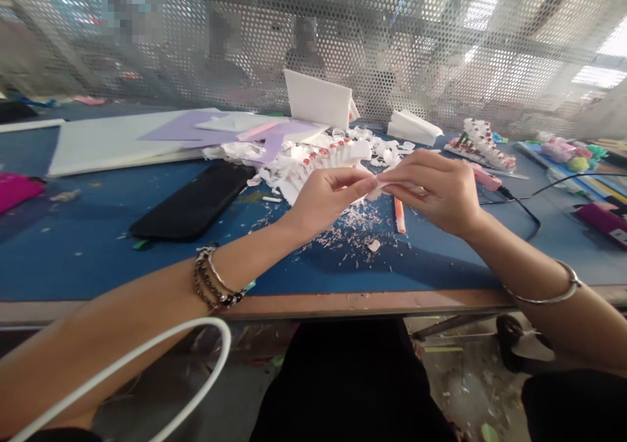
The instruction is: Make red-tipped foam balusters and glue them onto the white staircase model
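My left hand (321,197) and my right hand (435,187) meet over the middle of the table. Between their fingertips they pinch a small pale piece (376,190), thin like paper or foam sheet and mostly covered by the fingers. Just behind the hands lies a heap of white scraps (294,174), with a row of red-topped white pieces (327,151) on it. Fine white shavings (353,226) are scattered on the blue tabletop below the fingers. An orange stick-like tool or pen (400,215) lies beneath my right hand.
A black phone-like slab (196,200) lies left of the heap, before stacked white and purple sheets (117,138). On the right are a pink corded tool (484,177), a white-and-red decorated piece (477,145) and colourful pompom-like items (571,151). A perforated metal screen (235,57) stands behind.
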{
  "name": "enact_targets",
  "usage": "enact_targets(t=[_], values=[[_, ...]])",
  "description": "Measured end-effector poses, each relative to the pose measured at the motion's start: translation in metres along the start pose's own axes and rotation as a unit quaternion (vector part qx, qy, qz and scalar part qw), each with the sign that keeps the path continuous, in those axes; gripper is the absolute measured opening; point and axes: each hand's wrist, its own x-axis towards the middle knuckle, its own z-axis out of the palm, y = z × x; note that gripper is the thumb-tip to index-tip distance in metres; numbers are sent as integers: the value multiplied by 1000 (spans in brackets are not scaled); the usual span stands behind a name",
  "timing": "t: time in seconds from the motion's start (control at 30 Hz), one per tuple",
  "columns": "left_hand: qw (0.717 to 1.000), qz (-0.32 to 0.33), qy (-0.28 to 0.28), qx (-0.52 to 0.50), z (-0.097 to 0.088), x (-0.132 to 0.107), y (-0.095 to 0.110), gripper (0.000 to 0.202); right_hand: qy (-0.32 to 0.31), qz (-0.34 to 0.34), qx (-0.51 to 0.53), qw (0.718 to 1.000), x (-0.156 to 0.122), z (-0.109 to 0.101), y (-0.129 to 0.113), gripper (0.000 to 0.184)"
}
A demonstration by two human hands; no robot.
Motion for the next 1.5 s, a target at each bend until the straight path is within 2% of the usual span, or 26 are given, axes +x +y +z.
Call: enact_targets(t=[0.17,0.27,0.33,0.43,0.57,0.67,0.8,0.93,1.13,1.23,1.5], values=[[1000,-8,-14,-4,0,0,1,20,-11,-54,-58,997,-4,0,3,15],[1000,-10,-17,-13,0,0,1,19,-4,-51,-44,998,-5,1,4,11],[1000,-11,-16,-14,0,0,1,19,9,-19,-10,1000,-5,4,3,8],[1000,-2,-16,-13,0,0,2,19,21,67,63,996,-3,6,0,3],[999,30,-18,16,-2,0,4,17,-1,170,186,968,-1,8,-1,9],[996,65,-19,63,-3,-1,7,14,-2,199,237,951,-2,10,0,13],[990,80,4,112,-1,-4,10,16,-2,226,210,951,-4,13,0,16],[986,81,4,146,-1,-6,14,20,8,232,183,955,-5,16,-2,17],[981,114,-46,151,-5,-6,15,20,18,235,206,950,-4,14,-4,17],[982,119,-53,138,-6,-4,14,21,22,235,208,949,-2,11,-5,17],[995,40,-63,58,-10,0,14,21,5,188,199,962,2,3,-9,10]])
